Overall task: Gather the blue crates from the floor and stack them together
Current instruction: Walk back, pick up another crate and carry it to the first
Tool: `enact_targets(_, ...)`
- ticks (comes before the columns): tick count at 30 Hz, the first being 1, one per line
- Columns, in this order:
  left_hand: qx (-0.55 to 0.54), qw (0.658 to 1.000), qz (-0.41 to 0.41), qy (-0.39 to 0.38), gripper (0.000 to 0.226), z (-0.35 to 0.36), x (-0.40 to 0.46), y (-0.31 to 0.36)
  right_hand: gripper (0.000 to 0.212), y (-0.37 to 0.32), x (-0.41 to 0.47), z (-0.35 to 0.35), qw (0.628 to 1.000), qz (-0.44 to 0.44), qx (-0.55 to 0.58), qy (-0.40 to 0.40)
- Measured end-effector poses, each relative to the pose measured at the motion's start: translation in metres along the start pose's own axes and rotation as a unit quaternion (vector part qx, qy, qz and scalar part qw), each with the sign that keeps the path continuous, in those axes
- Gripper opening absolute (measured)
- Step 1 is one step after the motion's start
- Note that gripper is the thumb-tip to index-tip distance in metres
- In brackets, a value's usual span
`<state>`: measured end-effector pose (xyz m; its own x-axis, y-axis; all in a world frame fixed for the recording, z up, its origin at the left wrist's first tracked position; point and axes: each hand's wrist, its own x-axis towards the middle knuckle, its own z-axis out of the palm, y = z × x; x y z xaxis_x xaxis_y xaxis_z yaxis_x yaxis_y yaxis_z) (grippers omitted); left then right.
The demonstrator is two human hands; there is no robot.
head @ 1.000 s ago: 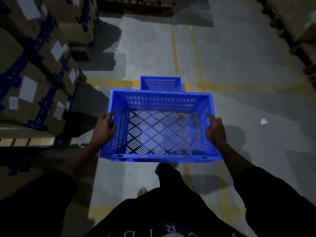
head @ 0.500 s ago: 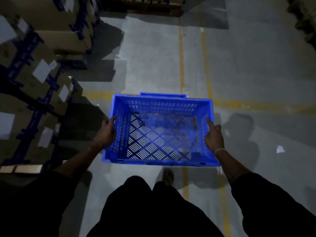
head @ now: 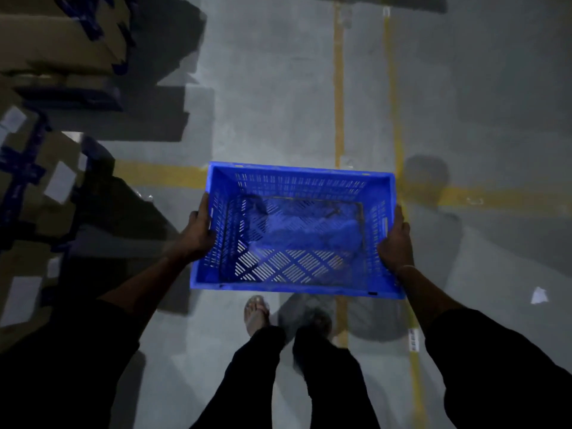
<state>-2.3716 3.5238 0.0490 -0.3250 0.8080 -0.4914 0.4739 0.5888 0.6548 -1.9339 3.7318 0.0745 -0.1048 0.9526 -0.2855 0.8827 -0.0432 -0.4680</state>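
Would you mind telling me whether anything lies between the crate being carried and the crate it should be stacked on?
Nothing visible does. Both hands, left and right, hold the blue crate by its sides, and a blue shape, likely the second crate, shows blurred through its slotted floor directly beneath.

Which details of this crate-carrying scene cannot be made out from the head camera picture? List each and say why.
- The crate on the floor: in the head view the held blue crate covers it; only a blurred blue shape shows through the slotted bottom.
- Fingers of the left hand and right hand: hidden behind the crate's side walls.
- Cardboard boxes: label text blurred, too dark to read.
- Right foot: lost in shadow.
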Motion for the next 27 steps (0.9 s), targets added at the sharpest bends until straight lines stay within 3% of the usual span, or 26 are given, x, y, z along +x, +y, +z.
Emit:
enact_targets(5,-0.022,0.999,-0.039,0.006,0.109,0.033,0.102,-0.032,0.093,0.017,0.093,0.07,0.999,0.0,-0.029,-0.019)
enact_targets(14,-0.026,0.999,-0.029,0.009,0.106,0.089,0.246,-0.094,0.092,0.058,0.217,0.159,0.999,-0.009,-0.026,-0.026)
enact_targets(27,0.013,1.0,0.001,-0.011,0.103,0.107,0.254,-0.104,0.096,0.084,0.225,0.187,0.997,-0.014,-0.029,-0.068)
